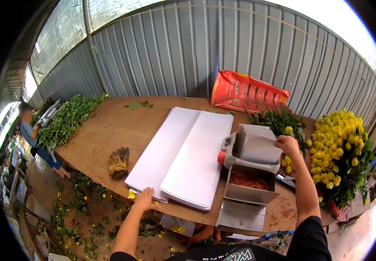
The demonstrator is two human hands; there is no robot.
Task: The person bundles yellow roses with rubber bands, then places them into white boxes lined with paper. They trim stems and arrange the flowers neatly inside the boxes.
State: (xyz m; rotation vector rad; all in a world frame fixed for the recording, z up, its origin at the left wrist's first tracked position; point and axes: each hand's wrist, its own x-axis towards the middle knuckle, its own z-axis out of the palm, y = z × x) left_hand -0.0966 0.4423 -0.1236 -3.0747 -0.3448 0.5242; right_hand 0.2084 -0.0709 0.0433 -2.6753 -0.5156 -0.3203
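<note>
We look down from head height onto a broad brown wooden workbench (pixel 109 130) set against a grey corrugated metal wall (pixel 196 52).

Our left hand (pixel 144 199) reaches forward at about seven o'clock and rests, palm down with fingers spread, on the near corner of the left of two tall stacks of long white paper sheets (pixel 183 156). These stacks lie side by side in the middle of the bench, running from six towards twelve o'clock.

Our right hand (pixel 287 144) is out at about three o'clock, its fingers pinched on the top edge of a smaller bundle of white sheets (pixel 257 145) that stands tilted in a grey plastic holder with a red knob (pixel 228 153). Just below the holder, an open grey tray (pixel 249 188) holds a tangle of orange rubber bands (pixel 248 179).

At one o'clock, an orange-red plastic sack (pixel 246 92) lies propped against the wall; its printing is too small to make out. At three o'clock, beyond our right hand, a big bunch of yellow flowers with green leaves (pixel 338 143) fills the bench end. A pair of tan work gloves (pixel 118 162) lies at eight o'clock, and a heap of green leafy stems (pixel 68 119) sits at ten o'clock. Another person in blue (pixel 33 139) stands at nine o'clock beside the bench.
</note>
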